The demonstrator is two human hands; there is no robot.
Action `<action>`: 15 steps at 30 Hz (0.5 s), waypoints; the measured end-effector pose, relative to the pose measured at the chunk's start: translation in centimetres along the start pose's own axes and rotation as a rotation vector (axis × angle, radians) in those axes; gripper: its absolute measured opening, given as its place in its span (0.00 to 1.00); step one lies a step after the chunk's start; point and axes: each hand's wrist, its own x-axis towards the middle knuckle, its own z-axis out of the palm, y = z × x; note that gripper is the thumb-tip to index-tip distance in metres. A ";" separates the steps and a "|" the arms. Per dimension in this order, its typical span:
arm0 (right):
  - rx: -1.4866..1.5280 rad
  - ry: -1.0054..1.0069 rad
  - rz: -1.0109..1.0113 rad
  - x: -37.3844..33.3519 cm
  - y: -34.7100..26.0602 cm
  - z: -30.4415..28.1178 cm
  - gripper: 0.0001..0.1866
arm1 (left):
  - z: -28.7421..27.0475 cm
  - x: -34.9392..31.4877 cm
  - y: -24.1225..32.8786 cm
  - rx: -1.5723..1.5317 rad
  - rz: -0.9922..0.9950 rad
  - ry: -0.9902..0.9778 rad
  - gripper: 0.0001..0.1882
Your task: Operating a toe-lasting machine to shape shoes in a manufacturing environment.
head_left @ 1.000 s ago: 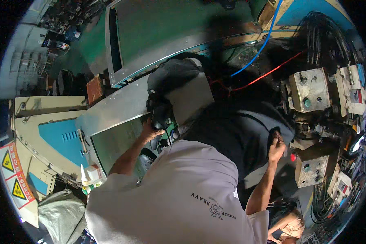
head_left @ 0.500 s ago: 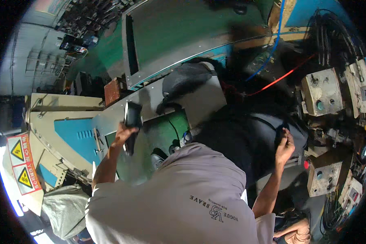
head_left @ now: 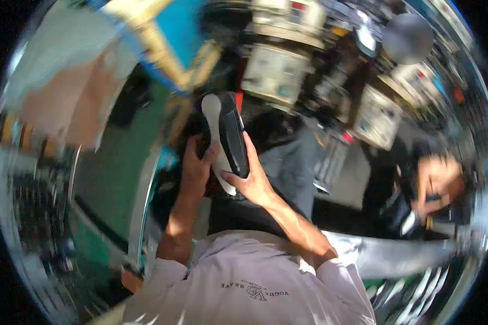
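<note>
Head view shows both hands [head_left: 256, 183] grasping a pale-soled black shoe [head_left: 232, 130] between them.

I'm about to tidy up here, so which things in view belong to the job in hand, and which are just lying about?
In the job:
- pale sole-shaped piece, left hand at its edge
- black piece beside it, held by the right hand

Just around, untouched, blurred:
- pale machine box
- red knob
- blue panel
</note>
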 end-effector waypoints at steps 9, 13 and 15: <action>-0.094 0.529 0.216 -14.2 0.9 -9.8 0.58 | 17.7 3.8 -5.0 0.090 0.168 -0.837 0.21; -0.412 0.844 0.139 -12.6 1.4 -11.2 0.48 | 20.4 0.4 -6.0 0.134 0.167 -1.010 0.21; -0.373 0.865 0.088 -11.5 1.2 -12.3 0.45 | 20.8 0.1 -6.0 0.100 0.150 -1.036 0.21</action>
